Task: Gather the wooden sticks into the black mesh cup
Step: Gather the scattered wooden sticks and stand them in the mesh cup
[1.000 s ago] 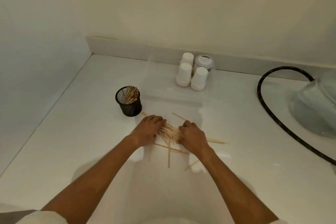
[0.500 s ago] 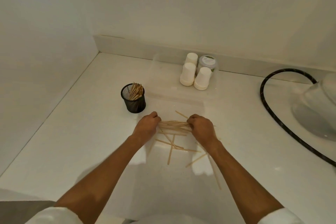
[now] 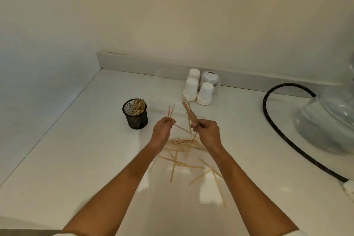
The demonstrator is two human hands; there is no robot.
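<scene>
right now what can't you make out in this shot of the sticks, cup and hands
- Head view: the number of sticks inside the black mesh cup; they are too tightly packed.
- The grip of the left hand and right hand; curled fingers hide the lower ends of their sticks.
- Loose sticks on the counter partly pass under both wrists.
- The grey basin and black hose are cut off by the right edge.

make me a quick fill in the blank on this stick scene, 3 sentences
1. The black mesh cup stands to the ____ of both hands.
2. The larger bunch of sticks is in the ____ hand.
3. The loose sticks lie on the ____, below the left hand.

Missing words: left; right; counter
</scene>
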